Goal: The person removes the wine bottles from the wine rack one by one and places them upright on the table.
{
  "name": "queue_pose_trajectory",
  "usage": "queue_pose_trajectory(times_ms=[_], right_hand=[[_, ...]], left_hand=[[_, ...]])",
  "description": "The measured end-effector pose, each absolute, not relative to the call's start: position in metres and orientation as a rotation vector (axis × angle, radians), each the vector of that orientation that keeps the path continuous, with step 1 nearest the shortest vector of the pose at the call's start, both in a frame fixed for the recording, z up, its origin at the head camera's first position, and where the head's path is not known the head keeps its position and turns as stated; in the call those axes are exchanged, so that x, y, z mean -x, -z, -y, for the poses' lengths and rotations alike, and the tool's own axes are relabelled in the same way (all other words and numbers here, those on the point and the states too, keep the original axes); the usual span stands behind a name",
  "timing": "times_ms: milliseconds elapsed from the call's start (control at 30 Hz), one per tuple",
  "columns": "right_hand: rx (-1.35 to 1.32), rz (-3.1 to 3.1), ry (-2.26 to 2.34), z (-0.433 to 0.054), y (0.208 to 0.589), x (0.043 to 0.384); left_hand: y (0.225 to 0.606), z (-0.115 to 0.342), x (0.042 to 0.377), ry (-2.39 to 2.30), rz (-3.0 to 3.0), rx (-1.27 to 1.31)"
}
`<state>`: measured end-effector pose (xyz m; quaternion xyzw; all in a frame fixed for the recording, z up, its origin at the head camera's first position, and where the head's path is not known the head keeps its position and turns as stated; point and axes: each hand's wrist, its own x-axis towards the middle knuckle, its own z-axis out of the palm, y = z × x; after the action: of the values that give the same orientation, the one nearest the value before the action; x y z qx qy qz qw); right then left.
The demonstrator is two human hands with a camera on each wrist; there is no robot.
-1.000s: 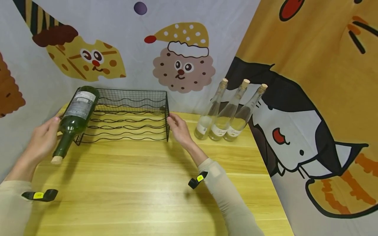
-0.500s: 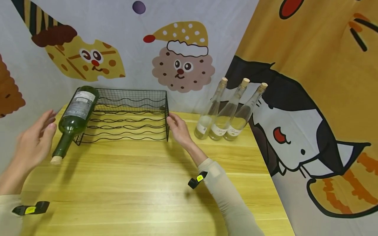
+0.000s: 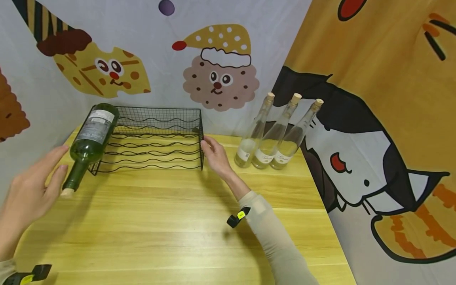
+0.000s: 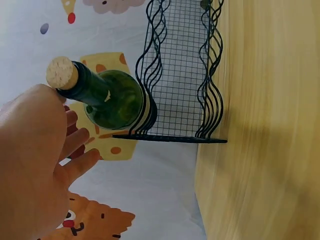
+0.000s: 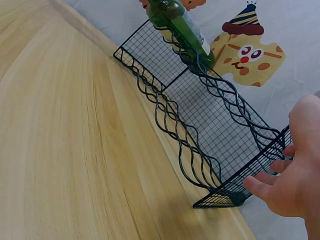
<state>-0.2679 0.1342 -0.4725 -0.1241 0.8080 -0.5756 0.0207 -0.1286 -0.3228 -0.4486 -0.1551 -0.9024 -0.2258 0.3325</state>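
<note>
A green wine bottle with a cork and a pale label lies at the left end of the black wire wine rack, on its upper wavy rods. Its neck points toward me and to the left. My left hand is beside the neck, fingers extended, holding nothing. In the left wrist view the bottle's cork shows just above that hand. My right hand rests its fingertips against the rack's right side; in the right wrist view the fingers lie loosely along the mesh end panel.
Three clear corked bottles with white labels stand on the wooden table, right of the rack. A patterned cloth hangs close behind the rack and bottles. The table's right edge runs diagonally toward me.
My left hand has let go at the bottle and rack's left end and drawn back toward me and left. Bottle, rack and right hand stay in place.
</note>
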Motion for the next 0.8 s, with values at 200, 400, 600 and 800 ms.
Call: queue_pose_trajectory(times_ms=[200,400,600,800], right_hand=[[0.384,-2.504,1.788,-0.134,0.471,0.267],[0.396,-2.514,1.781,-0.134,0.471,0.267],[0.396,-2.543,1.759,-0.134,0.471,0.266],[0.396,-2.566,1.741,-0.133,0.47,0.265]], left_hand=[[0.449,0.323,0.122,0.453,2.331,0.554],[0.451,0.325,0.116,0.418,2.373,0.629],[0.454,0.323,0.118,0.417,2.353,0.706],[0.459,0.319,0.123,0.327,2.331,0.692]])
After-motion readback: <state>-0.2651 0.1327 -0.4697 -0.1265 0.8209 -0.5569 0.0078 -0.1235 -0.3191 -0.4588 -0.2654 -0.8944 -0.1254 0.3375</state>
